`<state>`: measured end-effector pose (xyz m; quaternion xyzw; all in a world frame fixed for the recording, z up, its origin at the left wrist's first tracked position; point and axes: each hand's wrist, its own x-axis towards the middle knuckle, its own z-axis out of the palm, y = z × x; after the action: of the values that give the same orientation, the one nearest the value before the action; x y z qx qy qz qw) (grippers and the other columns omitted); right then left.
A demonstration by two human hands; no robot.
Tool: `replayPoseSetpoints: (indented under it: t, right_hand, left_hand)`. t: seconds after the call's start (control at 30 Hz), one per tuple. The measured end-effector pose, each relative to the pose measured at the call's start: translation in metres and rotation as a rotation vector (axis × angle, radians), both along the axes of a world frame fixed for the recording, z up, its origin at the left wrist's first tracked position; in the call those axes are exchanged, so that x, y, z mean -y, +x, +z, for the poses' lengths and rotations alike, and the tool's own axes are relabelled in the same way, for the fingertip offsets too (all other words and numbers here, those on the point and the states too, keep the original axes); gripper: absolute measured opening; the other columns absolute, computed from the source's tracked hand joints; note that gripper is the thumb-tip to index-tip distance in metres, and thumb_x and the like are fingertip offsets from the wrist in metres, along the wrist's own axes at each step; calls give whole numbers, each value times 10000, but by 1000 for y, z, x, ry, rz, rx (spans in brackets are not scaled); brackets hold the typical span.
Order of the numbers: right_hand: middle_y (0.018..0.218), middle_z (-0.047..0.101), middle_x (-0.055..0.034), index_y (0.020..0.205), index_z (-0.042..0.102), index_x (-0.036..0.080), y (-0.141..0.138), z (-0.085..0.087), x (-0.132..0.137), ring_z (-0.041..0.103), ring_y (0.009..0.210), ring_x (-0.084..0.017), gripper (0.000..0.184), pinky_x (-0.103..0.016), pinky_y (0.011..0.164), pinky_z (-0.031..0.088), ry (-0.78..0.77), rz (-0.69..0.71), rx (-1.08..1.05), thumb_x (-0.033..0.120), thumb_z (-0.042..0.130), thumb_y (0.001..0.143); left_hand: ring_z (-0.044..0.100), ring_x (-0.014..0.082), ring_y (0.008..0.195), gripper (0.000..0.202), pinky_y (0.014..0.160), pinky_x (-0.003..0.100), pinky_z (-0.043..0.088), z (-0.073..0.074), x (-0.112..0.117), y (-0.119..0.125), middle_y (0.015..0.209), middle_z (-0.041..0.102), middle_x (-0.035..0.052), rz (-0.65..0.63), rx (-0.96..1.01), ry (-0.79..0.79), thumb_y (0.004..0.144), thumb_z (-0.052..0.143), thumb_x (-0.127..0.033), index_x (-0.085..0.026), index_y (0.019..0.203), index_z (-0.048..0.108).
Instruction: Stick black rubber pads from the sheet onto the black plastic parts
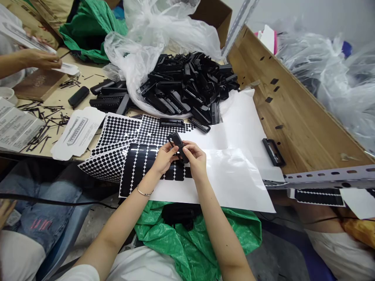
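My left hand [165, 156] and my right hand [194, 157] both grip a small black plastic casing [177, 140], one from each side. It is tilted, and fingers cover part of it. Beneath them lies a sheet of black stickers [141, 164] with rounded bars and dots on white backing; part of it is peeled bare. Behind it are sheets of black round dots [118, 128]. Two more black casings [171, 122] rest just beyond my hands, in front of a large heap of black casings [187, 84] spilling from a clear plastic bag [140, 58].
A wooden board [299, 105] bounds the right, with a black casing [273, 151] beside it. At left lie a printed white card [79, 130] and thin black strips [43, 121]. Another person's hand [43, 59] holds white packaging there. A green sack [193, 242] covers my lap.
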<state>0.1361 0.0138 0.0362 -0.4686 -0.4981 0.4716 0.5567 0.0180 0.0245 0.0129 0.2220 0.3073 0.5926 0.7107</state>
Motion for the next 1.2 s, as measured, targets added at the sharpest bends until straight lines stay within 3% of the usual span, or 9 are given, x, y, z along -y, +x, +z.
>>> replayPoseSetpoints:
  t: [0.4, 0.67, 0.93, 1.03, 1.13, 1.2]
  right_hand:
    - [1074, 683, -61, 736, 642, 224, -1, -2, -1, 618, 1061, -232, 197, -400, 942, 490, 25, -17, 27, 412, 691, 770]
    - [1066, 679, -69, 727, 639, 223, -5, 2, 1, 622, 1050, -235, 201, -415, 940, 501, 39, -38, 40, 411, 704, 759]
    - [980, 680, -67, 652, 569, 211, -9, -2, 2, 637, 1008, -226, 240, -420, 955, 500, 41, -89, 26, 382, 716, 735]
    - [921, 654, -36, 750, 575, 219, -5, -2, 4, 649, 924, -194, 232, -384, 903, 529, 7, -160, -2, 349, 757, 689]
    - [1034, 633, 15, 1011, 512, 287, 3, -3, 4, 650, 811, -138, 555, -332, 789, 564, -58, -159, -111, 291, 845, 566]
    - [1057, 640, 29, 1143, 457, 336, 8, -4, 4, 634, 743, -119, 706, -306, 713, 565, -115, -55, -141, 302, 853, 559]
  left_hand:
    - [601, 97, 705, 395, 697, 248, 566, 0, 0, 0, 765, 656, -25, 1, -10, 9, 510, 887, -399, -172, 741, 662]
    - [602, 100, 711, 381, 617, 206, 533, 1, 0, 0, 754, 656, -24, 20, -5, 5, 514, 888, -391, -175, 739, 668]
    - [611, 104, 689, 366, 663, 245, 545, -2, 0, -1, 751, 652, -26, 2, -27, 11, 533, 882, -373, -178, 755, 667]
    - [616, 107, 693, 371, 640, 228, 538, -2, 0, -1, 751, 657, -21, -23, -36, 24, 527, 884, -376, -177, 764, 678]
    - [628, 121, 703, 377, 658, 248, 552, -2, 2, -2, 746, 663, -13, -64, -48, 35, 527, 882, -388, -179, 775, 690]
    - [630, 127, 694, 364, 654, 257, 555, -4, 3, -2, 744, 667, -4, -103, -62, 54, 540, 878, -386, -176, 773, 694]
